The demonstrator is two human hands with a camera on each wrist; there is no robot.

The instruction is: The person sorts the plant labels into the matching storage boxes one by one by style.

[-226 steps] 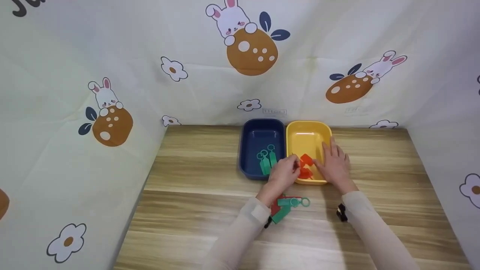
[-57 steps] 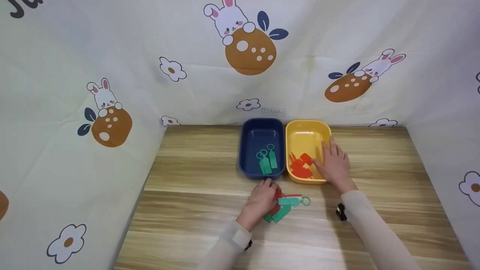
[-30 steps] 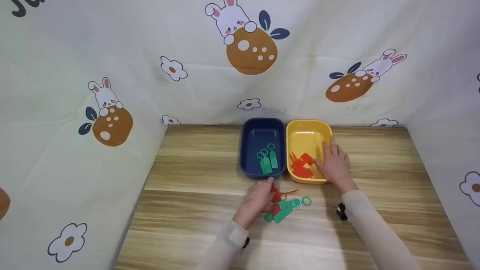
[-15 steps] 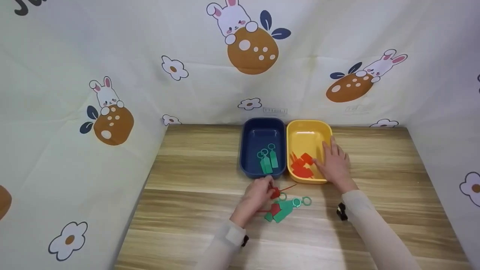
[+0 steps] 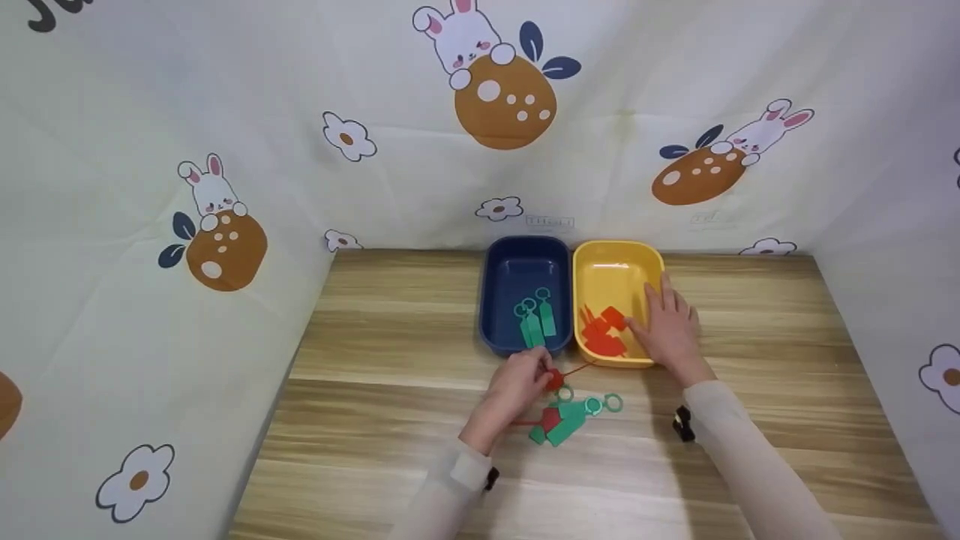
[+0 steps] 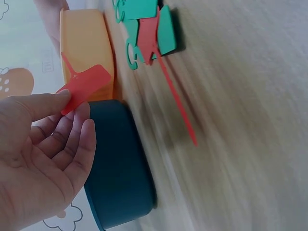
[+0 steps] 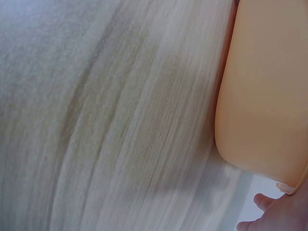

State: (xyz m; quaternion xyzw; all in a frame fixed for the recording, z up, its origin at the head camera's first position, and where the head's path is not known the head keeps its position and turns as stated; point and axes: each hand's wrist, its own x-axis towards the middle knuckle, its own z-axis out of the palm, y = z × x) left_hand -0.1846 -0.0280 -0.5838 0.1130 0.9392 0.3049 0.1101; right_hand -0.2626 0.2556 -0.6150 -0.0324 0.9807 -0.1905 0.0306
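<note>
My left hand [image 5: 517, 382] pinches a red plastic tag [image 6: 87, 85] with a thin tail between thumb and fingers, just in front of the two bins. In the left wrist view that tag is held up above the table, beside the blue bin [image 6: 120, 168]. Beneath and nearer lies a small pile: green ring tags [image 5: 568, 427] overlapping another red tag [image 5: 551, 418], whose long tail sticks out left. My right hand [image 5: 671, 330] rests over the right rim of the yellow bin [image 5: 615, 255], fingers extended; the right wrist view shows only some of its fingers beyond the bin wall.
The blue bin holds several green ring tags [image 5: 532, 328]. In the yellow bin, several red tags [image 5: 604, 341] lie near its front. Both bins stand side by side against a printed cloth backdrop [image 5: 420, 195] on the wood-grain table [image 5: 375, 442].
My left hand has gone from the yellow bin, where more red tags now lie, to the pile. It has drawn one red tag out and lifted it toward the bins. My right hand stays put.
</note>
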